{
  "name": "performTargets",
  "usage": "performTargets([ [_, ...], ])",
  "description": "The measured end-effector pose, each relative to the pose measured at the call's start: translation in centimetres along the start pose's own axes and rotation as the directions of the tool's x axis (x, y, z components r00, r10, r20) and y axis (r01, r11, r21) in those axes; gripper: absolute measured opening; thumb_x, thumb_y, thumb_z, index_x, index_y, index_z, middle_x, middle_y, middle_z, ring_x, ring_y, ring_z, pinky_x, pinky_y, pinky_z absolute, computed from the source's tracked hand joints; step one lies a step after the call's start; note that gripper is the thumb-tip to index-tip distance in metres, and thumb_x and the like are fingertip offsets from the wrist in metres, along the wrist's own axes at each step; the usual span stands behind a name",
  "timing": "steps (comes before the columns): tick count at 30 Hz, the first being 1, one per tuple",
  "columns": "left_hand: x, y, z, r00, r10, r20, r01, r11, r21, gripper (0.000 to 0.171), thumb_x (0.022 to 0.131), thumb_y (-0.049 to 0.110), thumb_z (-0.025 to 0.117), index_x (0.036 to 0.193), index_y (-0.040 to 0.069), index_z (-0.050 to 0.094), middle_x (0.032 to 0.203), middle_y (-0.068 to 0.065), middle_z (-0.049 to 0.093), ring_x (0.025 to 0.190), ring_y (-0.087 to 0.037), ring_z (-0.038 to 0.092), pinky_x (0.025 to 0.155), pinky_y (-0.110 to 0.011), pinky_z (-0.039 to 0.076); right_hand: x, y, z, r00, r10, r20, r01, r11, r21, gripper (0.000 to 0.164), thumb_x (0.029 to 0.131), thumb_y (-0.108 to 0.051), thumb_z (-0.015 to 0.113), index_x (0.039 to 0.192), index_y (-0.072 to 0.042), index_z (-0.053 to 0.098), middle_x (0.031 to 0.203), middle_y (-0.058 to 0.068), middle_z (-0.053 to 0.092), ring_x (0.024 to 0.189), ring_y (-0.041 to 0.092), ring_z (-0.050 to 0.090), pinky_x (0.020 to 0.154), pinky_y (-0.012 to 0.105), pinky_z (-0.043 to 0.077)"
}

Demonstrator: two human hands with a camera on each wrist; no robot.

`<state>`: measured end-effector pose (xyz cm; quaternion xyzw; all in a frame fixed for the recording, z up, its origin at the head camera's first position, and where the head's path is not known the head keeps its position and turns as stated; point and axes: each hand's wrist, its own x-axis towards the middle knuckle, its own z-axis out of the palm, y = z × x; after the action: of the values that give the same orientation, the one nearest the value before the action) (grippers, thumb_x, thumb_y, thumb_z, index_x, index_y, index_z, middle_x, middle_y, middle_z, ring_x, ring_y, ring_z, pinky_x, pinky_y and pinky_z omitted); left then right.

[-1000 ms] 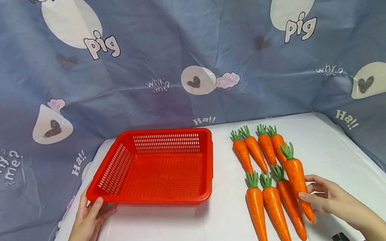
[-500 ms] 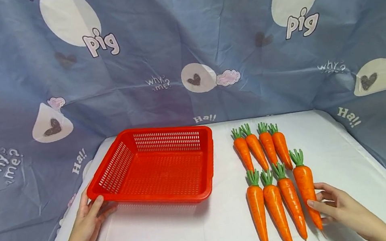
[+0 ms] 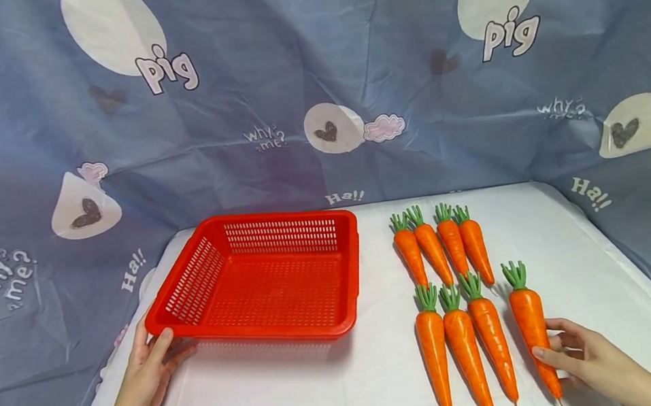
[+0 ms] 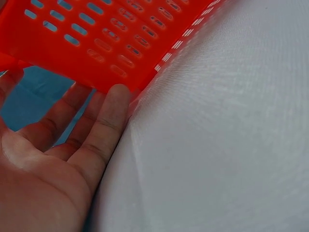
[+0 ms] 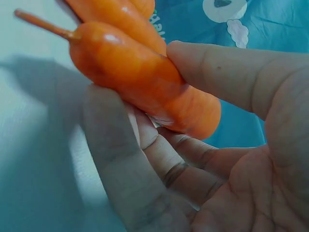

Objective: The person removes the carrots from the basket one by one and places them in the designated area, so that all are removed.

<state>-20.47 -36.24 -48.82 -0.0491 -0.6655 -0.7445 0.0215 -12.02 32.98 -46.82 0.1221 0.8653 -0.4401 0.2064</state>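
My right hand point(image 3: 587, 357) holds an orange carrot point(image 3: 527, 313) with a green top, set apart to the right of the front row. The right wrist view shows the thumb and fingers on either side of this carrot point(image 5: 130, 72), its thin root tip pointing left. My left hand point(image 3: 147, 377) holds the near left corner of a red plastic basket point(image 3: 281, 336), thumb at the rim. The left wrist view has its fingers point(image 4: 104, 121) touching the slotted outer wall point(image 4: 106, 43) low down. The inside of the basket shows only its perforated floor.
Several carrots point(image 3: 464, 356) lie side by side in a front row, green tops away from me. Another row of carrots point(image 3: 433, 247) lies behind it. White cloth point(image 3: 385, 373) covers the table; a blue printed curtain point(image 3: 261, 88) encloses the back and sides.
My right hand has moved the carrot right and towards me, away from the row, uncovering the rear carrots. My left hand and the basket have stayed put.
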Motion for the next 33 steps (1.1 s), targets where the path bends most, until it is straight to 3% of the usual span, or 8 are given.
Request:
performTargets([
  [8, -0.07, -0.01, 0.08, 1.000, 0.001, -0.004, -0.001, 1.000, -0.005, 0.054, 0.116, 0.015, 0.045, 0.163, 0.033, 0.025, 0.145, 0.012, 0.049, 0.113, -0.003, 0.070, 0.089, -0.024, 0.064, -0.07, 0.17, 0.15, 1.000, -0.012, -0.010, 0.011, 1.000, -0.019, 0.083, 0.106, -0.039, 0.067, 0.154, 0.018, 0.030, 0.116, 0.007, 0.069, 0.099, 0.018, 0.063, 0.073, 0.033, 0.059],
  [13, -0.09, 0.10, 0.06, 1.000, -0.007, 0.001, 0.007, 1.000, 0.002, 0.055, 0.116, 0.015, 0.045, 0.163, 0.032, 0.025, 0.143, 0.012, 0.053, 0.110, -0.005, 0.072, 0.090, -0.024, 0.064, -0.18, 0.25, 0.18, 1.000, -0.024, 0.007, 0.024, 1.000, 0.000, 0.083, 0.107, -0.037, 0.067, 0.153, 0.021, 0.030, 0.116, 0.007, 0.069, 0.099, 0.017, 0.064, 0.075, 0.031, 0.063],
  [22, 0.05, 0.24, 0.00, 1.000, -0.010, 0.012, 0.010, 1.000, 0.004, 0.057, 0.116, 0.016, 0.045, 0.165, 0.032, 0.022, 0.144, 0.012, 0.053, 0.110, -0.005, 0.071, 0.091, -0.025, 0.064, -0.67, 0.35, 0.33, 0.999, 0.010, 0.044, -0.007, 0.999, -0.050, 0.081, 0.105, -0.039, 0.070, 0.149, 0.021, 0.037, 0.108, 0.005, 0.063, 0.095, 0.019, 0.060, 0.075, 0.028, 0.061],
  [33, 0.02, 0.19, 0.14, 1.000, 0.002, 0.010, -0.002, 1.000, -0.004, 0.055, 0.115, 0.015, 0.046, 0.164, 0.031, 0.024, 0.142, 0.012, 0.056, 0.109, -0.007, 0.073, 0.090, -0.025, 0.064, -0.30, -0.25, 0.17, 0.997, -0.047, 0.061, 0.055, 0.989, -0.136, 0.081, 0.105, -0.042, 0.070, 0.147, 0.022, 0.044, 0.104, -0.001, 0.068, 0.097, 0.018, 0.062, 0.074, 0.026, 0.058],
])
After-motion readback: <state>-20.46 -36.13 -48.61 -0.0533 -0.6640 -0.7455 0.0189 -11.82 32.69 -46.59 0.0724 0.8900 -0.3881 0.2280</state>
